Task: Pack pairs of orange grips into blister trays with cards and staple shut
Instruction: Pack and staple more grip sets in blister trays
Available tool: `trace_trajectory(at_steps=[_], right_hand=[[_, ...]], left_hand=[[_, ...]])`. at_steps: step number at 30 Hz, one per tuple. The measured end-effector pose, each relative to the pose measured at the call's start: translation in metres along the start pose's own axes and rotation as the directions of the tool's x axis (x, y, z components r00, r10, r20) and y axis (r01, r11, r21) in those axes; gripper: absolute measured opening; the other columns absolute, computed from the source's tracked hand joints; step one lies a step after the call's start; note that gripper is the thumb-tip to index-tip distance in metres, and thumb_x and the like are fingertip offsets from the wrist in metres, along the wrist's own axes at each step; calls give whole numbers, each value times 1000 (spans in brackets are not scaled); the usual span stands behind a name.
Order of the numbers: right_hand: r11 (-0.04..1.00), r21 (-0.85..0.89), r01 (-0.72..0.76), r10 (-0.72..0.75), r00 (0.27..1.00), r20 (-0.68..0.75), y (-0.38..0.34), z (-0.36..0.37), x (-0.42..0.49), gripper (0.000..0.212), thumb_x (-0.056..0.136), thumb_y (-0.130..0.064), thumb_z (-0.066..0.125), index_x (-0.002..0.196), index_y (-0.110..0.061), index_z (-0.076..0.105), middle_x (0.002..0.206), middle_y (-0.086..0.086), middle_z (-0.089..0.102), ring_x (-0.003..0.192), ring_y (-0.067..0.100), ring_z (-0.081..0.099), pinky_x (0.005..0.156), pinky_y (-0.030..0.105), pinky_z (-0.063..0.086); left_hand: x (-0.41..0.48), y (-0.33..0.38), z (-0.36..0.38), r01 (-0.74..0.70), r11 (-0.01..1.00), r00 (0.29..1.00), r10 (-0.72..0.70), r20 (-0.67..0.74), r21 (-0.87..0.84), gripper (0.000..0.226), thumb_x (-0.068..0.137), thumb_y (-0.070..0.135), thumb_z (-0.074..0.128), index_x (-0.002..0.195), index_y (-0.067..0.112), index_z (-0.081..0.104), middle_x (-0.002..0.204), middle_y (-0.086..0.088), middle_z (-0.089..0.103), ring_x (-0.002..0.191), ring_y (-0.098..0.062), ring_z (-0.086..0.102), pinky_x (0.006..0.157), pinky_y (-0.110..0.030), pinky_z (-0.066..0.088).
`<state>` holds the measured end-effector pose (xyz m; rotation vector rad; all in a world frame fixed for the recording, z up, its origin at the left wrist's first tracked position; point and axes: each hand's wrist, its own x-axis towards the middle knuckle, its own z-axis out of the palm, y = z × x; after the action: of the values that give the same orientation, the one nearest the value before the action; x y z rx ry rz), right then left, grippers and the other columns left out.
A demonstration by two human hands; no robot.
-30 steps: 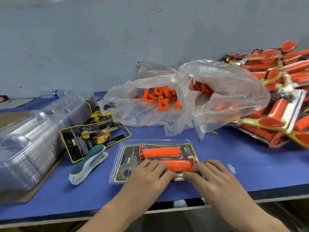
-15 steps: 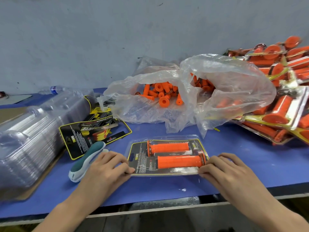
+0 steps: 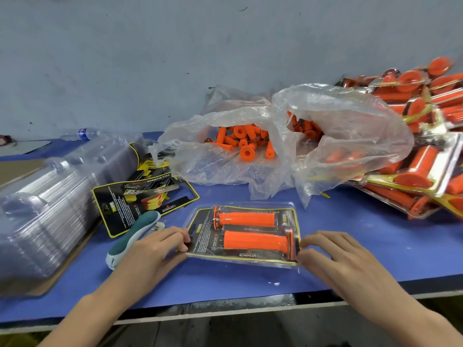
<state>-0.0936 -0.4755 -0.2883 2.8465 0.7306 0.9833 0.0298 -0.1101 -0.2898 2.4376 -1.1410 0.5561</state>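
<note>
A clear blister pack [image 3: 204,232] lies on the blue table near the front edge, closed over a black-and-yellow card. Two orange grips sit inside it, one [image 3: 246,219] behind the other [image 3: 255,242]. My left hand [image 3: 155,250] pinches the pack's left end with curled fingers. My right hand [image 3: 333,257] pinches the right end between thumb and fingertips. The pack's near edge looks slightly raised off the table. A teal and white stapler [image 3: 139,232] lies just left of my left hand.
Loose cards [image 3: 140,196] lie behind the stapler, and a stack of empty clear trays [image 3: 50,201] fills the left. A plastic bag [image 3: 338,136] with several loose grips [image 3: 240,142] sits behind. Finished packs [image 3: 426,151] are piled at the right. The table edge [image 3: 225,294] is close.
Both hands moved from the pack's near long edge out to its left and right ends. The pack shifted a little to the right and away from the stapler.
</note>
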Motion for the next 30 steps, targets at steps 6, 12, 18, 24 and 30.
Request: trace_trajectory(at_steps=[6, 12, 18, 24, 30], right_hand=[[984, 88, 154, -151, 988, -44, -10, 4, 12, 7, 98, -23, 56, 97, -25, 62, 105, -10, 61, 106, 12, 57, 99, 23, 38], [963, 118, 243, -228, 966, -122, -36, 11, 30, 10, 101, -23, 55, 95, -24, 63, 96, -8, 59, 89, 13, 59, 95, 29, 47], [972, 174, 160, -144, 984, -104, -30, 15, 38, 14, 100, -32, 57, 99, -23, 68, 97, -6, 61, 86, 17, 60, 80, 30, 51], [985, 133, 112, -102, 992, -78, -34, 18, 41, 23, 101, -34, 50, 92, -23, 68, 91, -7, 62, 76, 17, 59, 67, 29, 51], [992, 69, 107, -100, 990, -97, -41, 20, 44, 23, 101, -34, 50, 90, -24, 67, 87, -6, 60, 71, 16, 55, 63, 29, 49]], left_hand=[[10, 30, 8, -31, 981, 998, 40, -47, 189, 21, 88, 37, 55, 90, 20, 68, 102, 7, 65, 98, -17, 62, 86, -32, 43], [18, 79, 27, -199, 951, 977, 211, -27, 238, 8, 88, 25, 65, 96, 25, 65, 100, 5, 61, 90, -16, 60, 83, -27, 44], [23, 75, 18, -111, 990, 992, 115, -44, 83, 8, 93, 26, 53, 87, 25, 58, 102, 14, 62, 90, -7, 59, 70, -22, 49], [20, 67, 13, 12, 999, 1000, -11, 29, -40, 12, 89, 10, 68, 90, 21, 63, 111, 15, 63, 104, -7, 62, 89, -23, 49], [7, 93, 5, -42, 999, 999, 42, -20, 5, 28, 87, 26, 55, 115, 32, 55, 114, 14, 52, 106, -4, 49, 95, -18, 35]])
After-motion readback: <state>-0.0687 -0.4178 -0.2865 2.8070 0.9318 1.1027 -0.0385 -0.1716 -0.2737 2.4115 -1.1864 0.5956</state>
